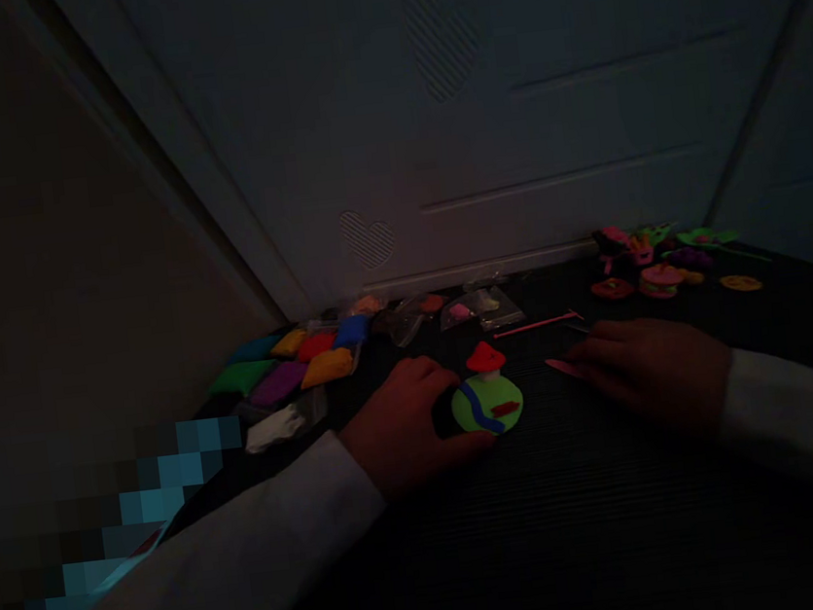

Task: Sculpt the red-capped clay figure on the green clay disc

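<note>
Dimly lit corner: dark table (540, 515) with fine grain lines, set against a grey panelled surface (383, 102) bearing raised striped hearts (442, 38) and long grooves; brownish wall (23, 290) to the left, in deep shadow. On the table, between the hands, lies a green disc (476, 416) with a blue wavy strip (472, 402) and a small dark-red piece (505, 409) on it; a red-capped mushroom (485, 359) stands at its far edge. Left hand (406, 427) curves round the disc's left side, thumb and fingers parted; cannot tell whether its grip is clamped on the disc or loose. Right hand (653, 370), to the right, has its grip closed on a pink pointed tool (564, 366), tip toward the disc. Beyond, a thin pink stick (537, 325) lies flat. Far left, coloured packets (287, 382) in green, purple, orange, red and blue, with a white packet (274, 428) nearer; clear bags (484, 309) along the back. Far right, bright modelled pieces (660, 280), some flower-like, details lost in gloom. Sleeves (258, 547) pale.
</note>
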Demonstrator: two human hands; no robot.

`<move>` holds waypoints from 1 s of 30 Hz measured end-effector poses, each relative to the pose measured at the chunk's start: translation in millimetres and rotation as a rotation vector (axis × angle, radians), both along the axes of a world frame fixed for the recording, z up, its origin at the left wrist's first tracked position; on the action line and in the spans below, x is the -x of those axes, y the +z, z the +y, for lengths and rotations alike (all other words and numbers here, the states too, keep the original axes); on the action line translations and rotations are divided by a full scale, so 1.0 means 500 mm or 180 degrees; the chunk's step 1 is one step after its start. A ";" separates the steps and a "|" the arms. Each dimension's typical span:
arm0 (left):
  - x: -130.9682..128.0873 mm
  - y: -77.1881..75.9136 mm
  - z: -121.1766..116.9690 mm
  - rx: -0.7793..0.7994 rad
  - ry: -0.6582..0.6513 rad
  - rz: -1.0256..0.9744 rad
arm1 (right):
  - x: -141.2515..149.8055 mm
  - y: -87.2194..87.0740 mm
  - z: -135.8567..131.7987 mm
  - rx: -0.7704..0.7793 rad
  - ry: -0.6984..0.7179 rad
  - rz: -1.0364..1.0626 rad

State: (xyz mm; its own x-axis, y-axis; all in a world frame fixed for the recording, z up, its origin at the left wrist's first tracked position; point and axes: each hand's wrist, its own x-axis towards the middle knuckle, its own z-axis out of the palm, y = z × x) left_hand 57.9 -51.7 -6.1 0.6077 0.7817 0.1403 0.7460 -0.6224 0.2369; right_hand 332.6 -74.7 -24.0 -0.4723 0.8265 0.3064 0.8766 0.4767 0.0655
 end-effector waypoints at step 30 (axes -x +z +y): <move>0.009 -0.014 0.048 -0.0082 -0.0171 -0.0090 | -0.003 -0.009 0.006 0.0166 -0.0084 -0.0031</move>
